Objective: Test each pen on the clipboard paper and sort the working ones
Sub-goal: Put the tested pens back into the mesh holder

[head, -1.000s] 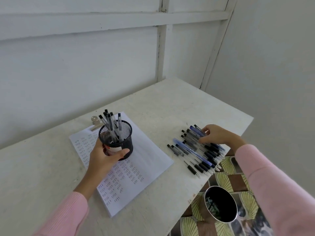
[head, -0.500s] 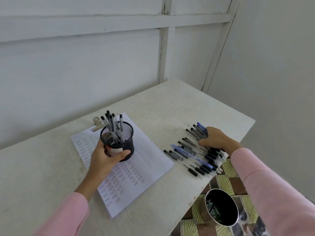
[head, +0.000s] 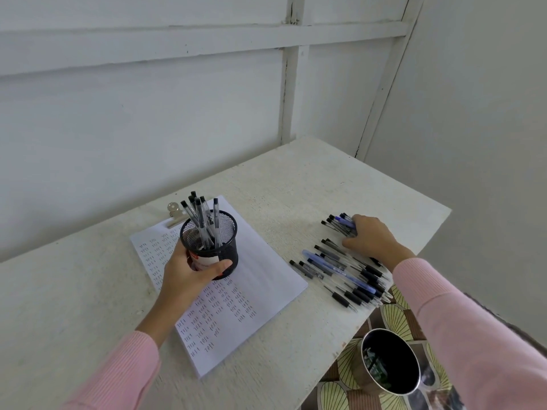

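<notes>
Left hand [head: 189, 270] wraps the mesh cup [head: 210, 241] on the paper [head: 260, 279]; right of it, the right hand [head: 371, 238] lies flat, fingers curled on loose pens [head: 340, 270] lying tips toward the table's near edge.

You're working in a bare, makeshift room: white-painted board walls [head: 148, 119] with exposed framing meet in a corner, a rough white-painted table [head: 296, 184] fills it, and patterned flooring [head: 393, 315] shows below the edge.

Left hand [head: 185, 272] grips the mesh pen cup [head: 211, 242]; right hand [head: 371, 239] rests on loose pens [head: 340, 270].
</notes>
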